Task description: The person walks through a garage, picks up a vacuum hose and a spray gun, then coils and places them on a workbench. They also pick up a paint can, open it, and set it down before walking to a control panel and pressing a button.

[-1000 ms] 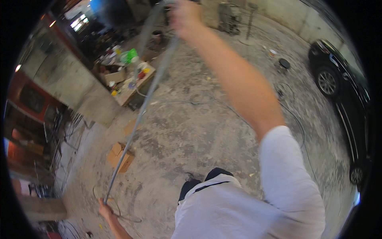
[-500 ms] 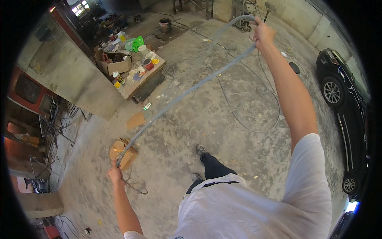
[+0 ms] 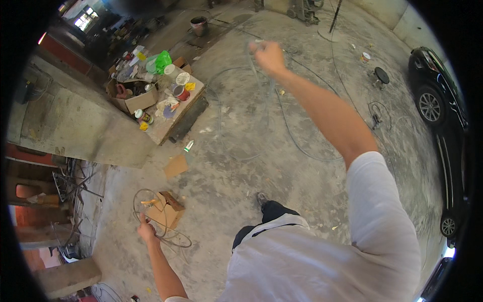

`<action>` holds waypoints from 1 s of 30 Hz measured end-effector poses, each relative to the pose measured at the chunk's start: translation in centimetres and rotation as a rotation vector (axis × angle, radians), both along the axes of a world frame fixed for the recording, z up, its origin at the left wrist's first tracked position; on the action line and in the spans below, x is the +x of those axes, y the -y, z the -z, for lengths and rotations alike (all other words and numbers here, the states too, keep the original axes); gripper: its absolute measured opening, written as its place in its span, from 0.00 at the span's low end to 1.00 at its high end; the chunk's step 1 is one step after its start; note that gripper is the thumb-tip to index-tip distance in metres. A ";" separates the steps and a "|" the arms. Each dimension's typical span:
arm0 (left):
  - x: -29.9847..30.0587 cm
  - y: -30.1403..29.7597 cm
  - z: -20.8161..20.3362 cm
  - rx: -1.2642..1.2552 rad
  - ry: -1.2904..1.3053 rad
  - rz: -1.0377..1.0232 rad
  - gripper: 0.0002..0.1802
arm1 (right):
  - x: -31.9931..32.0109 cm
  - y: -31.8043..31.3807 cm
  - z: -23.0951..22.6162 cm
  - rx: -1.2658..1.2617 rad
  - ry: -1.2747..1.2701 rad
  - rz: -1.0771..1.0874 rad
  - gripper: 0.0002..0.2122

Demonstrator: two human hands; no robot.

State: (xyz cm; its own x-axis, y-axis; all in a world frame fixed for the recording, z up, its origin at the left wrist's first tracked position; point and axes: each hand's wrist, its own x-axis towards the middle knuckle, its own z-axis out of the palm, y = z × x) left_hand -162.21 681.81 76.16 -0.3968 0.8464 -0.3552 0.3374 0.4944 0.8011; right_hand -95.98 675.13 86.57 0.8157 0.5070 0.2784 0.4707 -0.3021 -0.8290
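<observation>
I see my left hand (image 3: 146, 232) closed around a coil of thin wire (image 3: 160, 219), just left of the open cardboard box (image 3: 168, 209) on the concrete floor (image 3: 236, 166). The wire, grey and slack, loops past the box and rises well to its upper right, where my right hand (image 3: 269, 56) is fisted on it at arm's length.

Cluttered table (image 3: 187, 103) left, car (image 3: 443, 116) right, open box (image 3: 168, 209) near left.
</observation>
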 end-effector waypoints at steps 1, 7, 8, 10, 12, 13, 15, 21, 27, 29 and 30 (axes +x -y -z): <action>0.0 -0.4 -0.4 0.023 0.003 -0.009 0.24 | 0.2 -1.5 2.1 -0.216 -0.045 -0.021 0.16; -2.3 -1.3 -0.9 0.083 -0.043 -0.043 0.26 | 3.6 -8.7 10.7 -0.716 -0.090 -0.062 0.16; -2.7 -1.5 -0.5 0.027 -0.099 -0.069 0.26 | 4.5 -9.7 11.6 -0.709 -0.069 -0.061 0.16; -3.0 -2.1 0.6 0.011 -0.168 -0.024 0.26 | 6.7 -12.3 12.7 -0.611 -0.024 0.021 0.15; -2.8 -3.5 2.1 -0.045 -0.215 -0.003 0.26 | 10.0 -14.4 13.0 -0.515 0.064 0.049 0.14; -2.4 -4.3 3.0 -0.079 -0.209 0.016 0.27 | 12.1 -14.8 12.7 -0.468 0.125 0.026 0.14; -1.1 -6.9 5.0 -0.140 -0.222 0.069 0.26 | 17.1 -14.7 11.3 -0.408 0.270 0.010 0.15; 8.5 -18.8 11.4 -0.095 -0.177 0.519 0.21 | 29.8 -9.0 7.1 -0.551 0.195 0.502 0.12; 25.1 -29.9 11.5 -0.247 0.176 0.971 0.18 | 19.5 -10.1 14.2 -0.669 0.003 -0.160 0.11; 30.2 -32.6 8.7 -0.416 0.342 1.045 0.14 | 13.1 -11.4 17.0 -0.766 -0.069 -0.349 0.11; 32.6 -33.7 7.2 -0.486 0.444 1.090 0.13 | 10.2 -11.8 18.2 -0.737 -0.192 -0.457 0.14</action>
